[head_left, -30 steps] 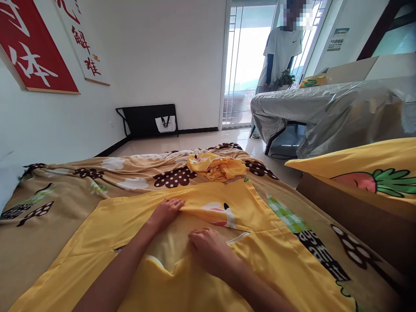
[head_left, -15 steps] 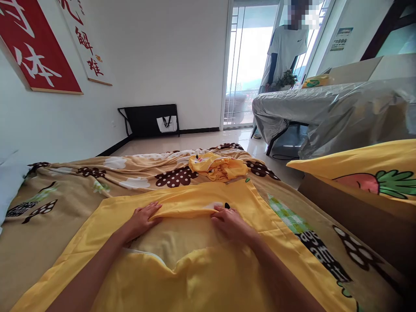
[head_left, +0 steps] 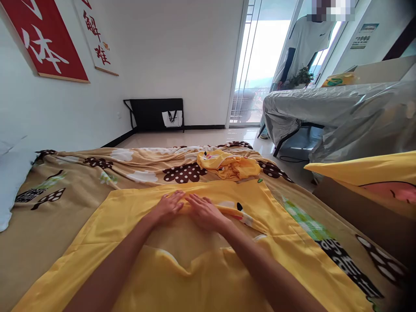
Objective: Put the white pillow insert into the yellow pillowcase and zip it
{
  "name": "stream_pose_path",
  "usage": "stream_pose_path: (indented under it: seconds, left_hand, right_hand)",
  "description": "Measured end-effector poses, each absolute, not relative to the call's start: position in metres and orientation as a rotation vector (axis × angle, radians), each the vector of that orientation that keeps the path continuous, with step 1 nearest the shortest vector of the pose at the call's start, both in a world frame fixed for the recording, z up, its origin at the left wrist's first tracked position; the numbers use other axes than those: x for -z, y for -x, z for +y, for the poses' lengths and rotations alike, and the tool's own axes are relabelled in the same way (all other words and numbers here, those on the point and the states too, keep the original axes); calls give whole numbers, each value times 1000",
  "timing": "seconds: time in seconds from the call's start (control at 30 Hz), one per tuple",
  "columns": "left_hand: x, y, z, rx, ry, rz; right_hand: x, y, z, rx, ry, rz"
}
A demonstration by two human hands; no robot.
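A yellow fabric cover (head_left: pixel 87 234) lies spread on the bed, its middle gaping in a wide opening with a pale edge strip along part of the near side. Through the gap a paler yellow inner layer shows. On the opening's far edge, my left hand (head_left: pixel 169 206) rests with fingers stretched out. Close beside it, almost touching, my right hand (head_left: pixel 205 211) lies flat on the same edge, fingers extended. Right of my right hand, a printed white-and-black animal figure (head_left: pixel 238 208) shows on the folded cloth. Neither hand grips anything visible.
A crumpled yellow cloth (head_left: pixel 227 164) sits beyond the cover on the patterned blanket (head_left: pixel 29 242). At right stands a cardboard box (head_left: pixel 351 208) with yellow fabric over it. Behind are a plastic-covered table (head_left: pixel 292 104) and a person (head_left: pixel 308 39) by the glass door.
Both hands have slid inward along the opening's far edge and now lie side by side near its middle. More of the printed figure is uncovered. My view has turned slightly left.
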State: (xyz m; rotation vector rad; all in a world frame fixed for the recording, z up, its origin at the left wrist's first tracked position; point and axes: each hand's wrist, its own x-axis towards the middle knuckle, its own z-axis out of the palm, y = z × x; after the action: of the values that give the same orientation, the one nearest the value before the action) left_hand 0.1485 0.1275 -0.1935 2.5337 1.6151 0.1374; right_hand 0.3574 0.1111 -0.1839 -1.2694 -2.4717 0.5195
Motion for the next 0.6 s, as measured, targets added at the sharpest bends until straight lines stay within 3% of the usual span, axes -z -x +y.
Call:
stream_pose_path:
  seconds: [0.13,0.3,0.6]
  left_hand:
    - [209,-137,148,-136,-2516,1642]
    - [221,-35,144,-144,-2351,1959]
    - [218,69,91,109,-1994,2382]
  right_hand:
    - [200,-349,153,-612,1480,-2568]
    - [215,-431,189,-557,1776,-2464]
    - [222,-557,159,-26,2379,-2127]
